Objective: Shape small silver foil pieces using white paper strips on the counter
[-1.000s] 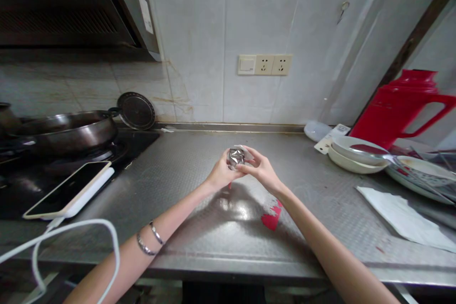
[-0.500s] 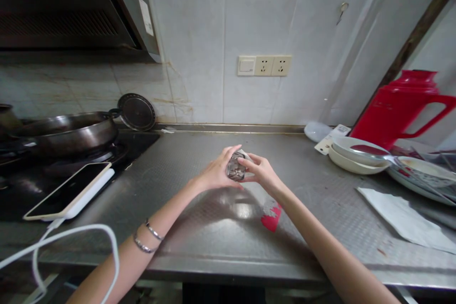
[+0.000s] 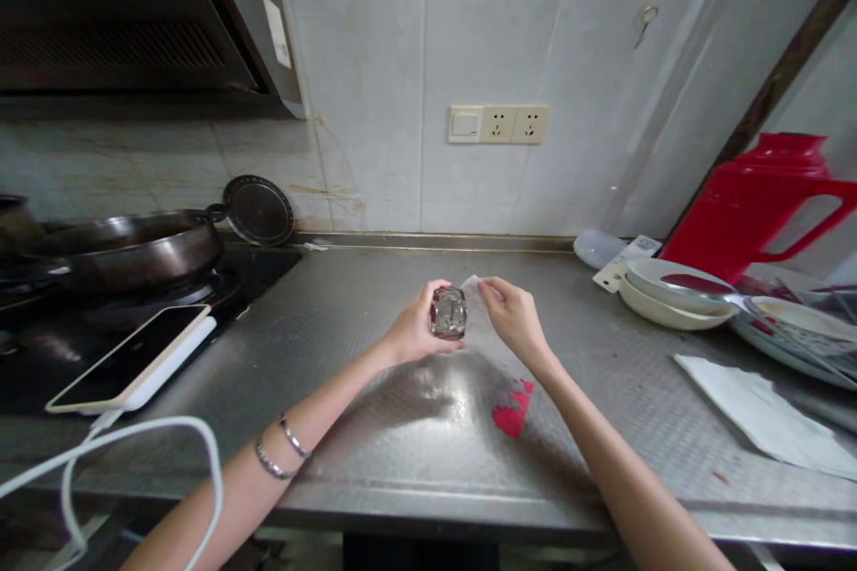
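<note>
A small clear glass [image 3: 448,313], squarish with rounded corners, is gripped in my left hand [image 3: 419,327], its end facing me above the metal counter. My right hand [image 3: 514,312], just right of the glass, pinches a piece of white tissue [image 3: 472,293] between thumb and fingers. The tissue lies close beside the glass; whether they touch I cannot tell. Below my right hand, a red heart-shaped patch [image 3: 511,415] shows on the counter.
Left on the black stove stand a steel pan [image 3: 134,252] and a phone [image 3: 130,357] with a white cable. On the right are a red thermos [image 3: 743,210], stacked bowls [image 3: 673,308], a folded white cloth [image 3: 763,415] and plates [image 3: 803,352].
My right hand has moved right, away from the glass, with the tissue now showing between them. The glass now faces me more squarely in my left hand.
</note>
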{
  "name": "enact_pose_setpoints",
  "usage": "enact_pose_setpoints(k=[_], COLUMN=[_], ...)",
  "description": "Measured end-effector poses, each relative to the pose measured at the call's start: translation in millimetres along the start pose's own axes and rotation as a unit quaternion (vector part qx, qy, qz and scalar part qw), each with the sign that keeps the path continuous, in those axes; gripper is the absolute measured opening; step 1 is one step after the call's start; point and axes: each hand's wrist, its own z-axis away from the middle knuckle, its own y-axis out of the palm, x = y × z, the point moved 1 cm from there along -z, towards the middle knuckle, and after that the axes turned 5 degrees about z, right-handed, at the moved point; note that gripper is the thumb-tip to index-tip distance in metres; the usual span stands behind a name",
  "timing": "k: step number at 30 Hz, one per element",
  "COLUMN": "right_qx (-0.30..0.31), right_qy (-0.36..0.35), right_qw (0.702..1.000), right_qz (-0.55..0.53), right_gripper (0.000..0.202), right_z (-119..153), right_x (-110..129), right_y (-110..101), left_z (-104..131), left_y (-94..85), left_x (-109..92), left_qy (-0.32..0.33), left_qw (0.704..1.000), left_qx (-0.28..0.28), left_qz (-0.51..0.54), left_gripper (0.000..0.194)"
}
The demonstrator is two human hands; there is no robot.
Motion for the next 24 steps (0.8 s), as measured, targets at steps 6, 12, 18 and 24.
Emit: enact_pose_setpoints(k=[6,12,18,24], right_qx=[-0.022,0.019,0.040,0.079], right_qy=[-0.077,-0.132,-0.168,-0.169], right_qw=[0.997,0.988,0.980,0.979], right_qz=[-0.015,-0.076,-0.095,-0.077], right_gripper=[0.025,0.018,0.021,0.019], right_z=[5,12,15,12], right_x=[12,21,25,30], right_y=[0,3,4,-8], left_z=[0,-1,-3,-3], left_y=[3.6,5.0,3.0,1.2], left_x=[7,7,13,18], left_qy=[-0.018,0.001,0.009,0.005], left_qw=[0.999,0.999,0.998,0.999], left_qx=[-0.012,-0.023,-0.044,-0.048], left_qz=[0.033,0.035,0.042,0.018], left_gripper=[0.086,0.084,0.083,0.083])
